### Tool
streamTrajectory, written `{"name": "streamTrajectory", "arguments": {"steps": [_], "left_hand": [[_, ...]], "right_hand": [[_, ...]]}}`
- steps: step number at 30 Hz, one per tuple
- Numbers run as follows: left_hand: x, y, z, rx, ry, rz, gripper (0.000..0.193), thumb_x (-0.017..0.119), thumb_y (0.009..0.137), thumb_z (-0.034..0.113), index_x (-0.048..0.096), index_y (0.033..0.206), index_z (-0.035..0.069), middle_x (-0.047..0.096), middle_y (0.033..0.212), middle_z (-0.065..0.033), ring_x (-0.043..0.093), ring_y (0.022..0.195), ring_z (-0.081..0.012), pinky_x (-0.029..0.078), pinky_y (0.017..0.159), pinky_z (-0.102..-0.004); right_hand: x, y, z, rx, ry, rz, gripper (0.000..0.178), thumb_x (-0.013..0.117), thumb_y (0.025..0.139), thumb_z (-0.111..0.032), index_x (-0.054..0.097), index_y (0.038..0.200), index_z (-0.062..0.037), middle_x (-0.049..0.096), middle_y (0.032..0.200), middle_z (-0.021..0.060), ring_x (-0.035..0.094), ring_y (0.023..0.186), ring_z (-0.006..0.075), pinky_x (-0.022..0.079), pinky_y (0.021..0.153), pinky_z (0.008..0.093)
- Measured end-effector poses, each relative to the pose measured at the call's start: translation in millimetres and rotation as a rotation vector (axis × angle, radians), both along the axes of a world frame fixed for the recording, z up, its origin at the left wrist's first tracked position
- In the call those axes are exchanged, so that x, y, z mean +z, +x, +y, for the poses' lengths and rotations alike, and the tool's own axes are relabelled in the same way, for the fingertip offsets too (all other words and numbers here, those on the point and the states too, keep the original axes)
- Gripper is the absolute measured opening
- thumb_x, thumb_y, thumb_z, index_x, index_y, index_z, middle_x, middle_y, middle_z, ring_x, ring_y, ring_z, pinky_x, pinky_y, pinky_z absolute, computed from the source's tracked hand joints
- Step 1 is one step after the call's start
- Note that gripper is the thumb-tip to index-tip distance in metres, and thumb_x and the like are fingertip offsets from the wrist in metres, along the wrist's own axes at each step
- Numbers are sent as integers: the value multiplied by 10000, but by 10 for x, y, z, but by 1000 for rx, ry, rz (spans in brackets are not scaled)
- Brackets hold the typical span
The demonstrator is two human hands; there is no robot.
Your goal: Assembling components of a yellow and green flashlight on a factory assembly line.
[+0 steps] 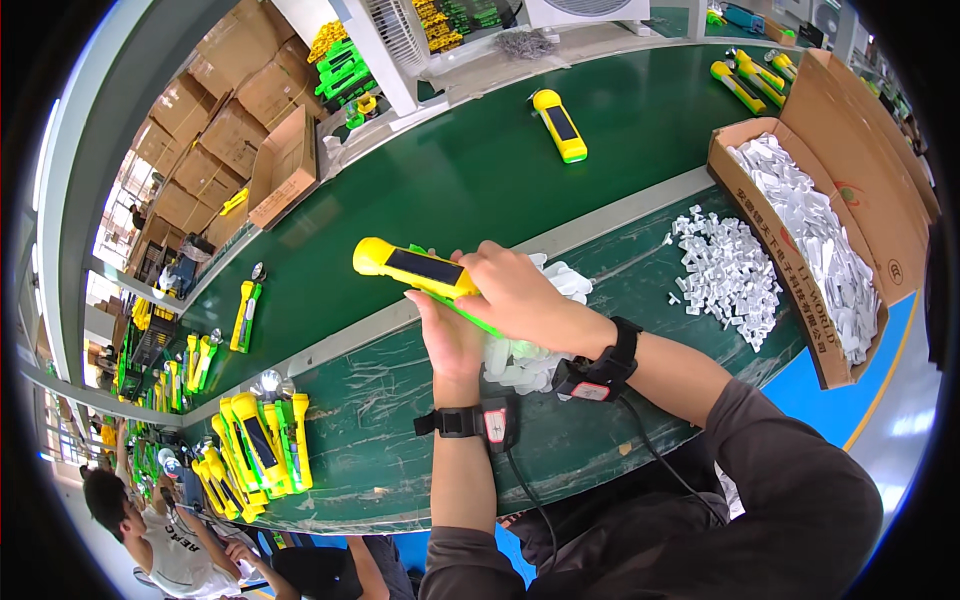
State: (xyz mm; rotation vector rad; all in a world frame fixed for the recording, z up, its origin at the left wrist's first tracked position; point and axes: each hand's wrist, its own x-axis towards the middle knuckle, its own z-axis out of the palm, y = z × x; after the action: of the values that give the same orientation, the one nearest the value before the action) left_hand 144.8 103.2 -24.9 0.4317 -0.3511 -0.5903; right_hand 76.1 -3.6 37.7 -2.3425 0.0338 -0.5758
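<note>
The held torch [415,265] was coloured yellow and bright green, its black panel framed by yellow. Those colours were repeated on torches [255,445] near the left edge of the worktable [365,400]. Its dark green was streaked with pale scratches; towards the right edge, white small parts [728,282] and a brown carton [785,285] were seen.

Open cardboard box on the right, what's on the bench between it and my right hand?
The head view shows a heap of small white pieces beside the cardboard box, and flat whitish pieces close by your right hand.
</note>
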Motion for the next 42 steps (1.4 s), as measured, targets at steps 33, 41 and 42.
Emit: {"name": "streamTrajectory", "arguments": {"steps": [33,41,42], "left_hand": [[11,105,90,293,87,36,604,191,974,512,279,1408,101,404,1361,-105,357,1302,-257,296,1095,-412],[-27,143,45,364,93,73,632,187,970,520,264,1411,74,385,1379,-127,363,1302,-262,284,1112,-409],[-20,142,46,380,102,76,630,188,971,517,278,1397,61,401,1358,-130,386,1281,-265,299,1104,-416]], "right_hand": [[-94,143,-239,273,685,314,367,652,829,-118,590,1088,134,667,942,155,649,819,161,505,711,270],[-87,144,-256,272,616,324,378,670,809,-123,598,1095,114,679,900,157,652,803,154,506,707,263],[-88,146,-257,292,602,346,386,674,806,-124,597,1111,100,681,894,159,653,800,155,507,708,264]]}}
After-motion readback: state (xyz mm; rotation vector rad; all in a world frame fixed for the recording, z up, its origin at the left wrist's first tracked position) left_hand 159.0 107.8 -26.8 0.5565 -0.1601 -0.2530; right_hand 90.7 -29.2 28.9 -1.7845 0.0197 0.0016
